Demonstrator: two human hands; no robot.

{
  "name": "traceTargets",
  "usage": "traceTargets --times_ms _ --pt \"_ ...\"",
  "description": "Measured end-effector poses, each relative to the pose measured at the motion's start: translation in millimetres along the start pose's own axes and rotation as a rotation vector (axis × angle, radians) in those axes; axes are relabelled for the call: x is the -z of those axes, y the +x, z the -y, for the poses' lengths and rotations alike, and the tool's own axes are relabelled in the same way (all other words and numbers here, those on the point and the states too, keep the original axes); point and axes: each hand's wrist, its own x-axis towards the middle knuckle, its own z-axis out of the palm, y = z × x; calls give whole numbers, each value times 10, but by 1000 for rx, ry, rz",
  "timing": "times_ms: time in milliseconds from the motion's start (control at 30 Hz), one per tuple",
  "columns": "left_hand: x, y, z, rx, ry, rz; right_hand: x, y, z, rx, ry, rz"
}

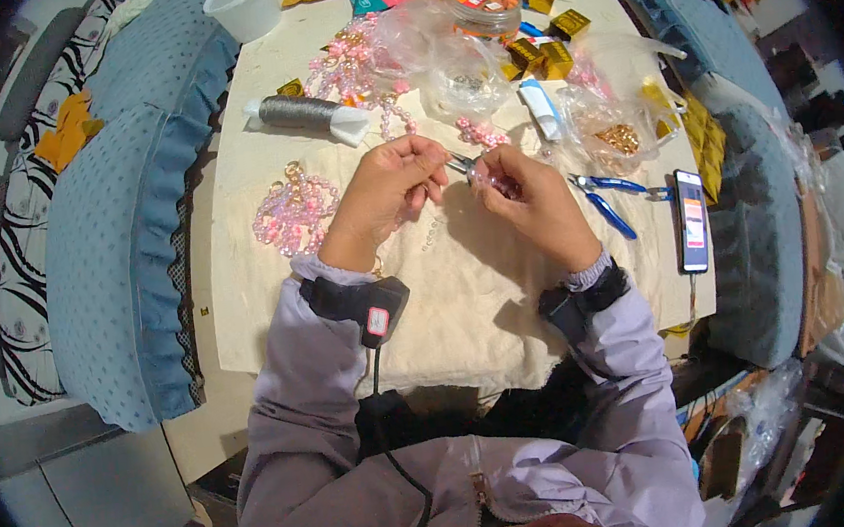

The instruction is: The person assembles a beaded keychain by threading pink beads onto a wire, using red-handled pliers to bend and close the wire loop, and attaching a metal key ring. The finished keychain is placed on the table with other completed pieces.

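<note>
My right hand (537, 203) is closed around small pliers (459, 164), whose silver jaws point left toward my left fingertips. My left hand (391, 191) is pinched at the tip of those jaws; whatever is between its fingers is too small to make out. Left of it lies a pile of pink bead strands (289, 215) with gold-coloured clasps. Several small rings (431, 233) are scattered on the cream cloth (446, 312) below my hands. A cluster of pink beads (479, 132) sits just beyond the pliers.
Blue-handled cutters (611, 217) and a phone (690, 222) lie at the right. A spool of grey thread (299, 114), more pink strands (344, 64), a plastic bag of gold-coloured pieces (617, 138), gold boxes (555, 59) and an orange-lidded tub (488, 7) crowd the table's far side.
</note>
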Motion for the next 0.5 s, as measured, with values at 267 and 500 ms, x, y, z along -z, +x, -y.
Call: traceTargets --times_ms 267,500 --pt "69 25 33 -35 58 -64 -22 -45 38 27 -60 57" --pt "63 42 22 -39 66 -79 133 -29 -46 138 -603 -146"
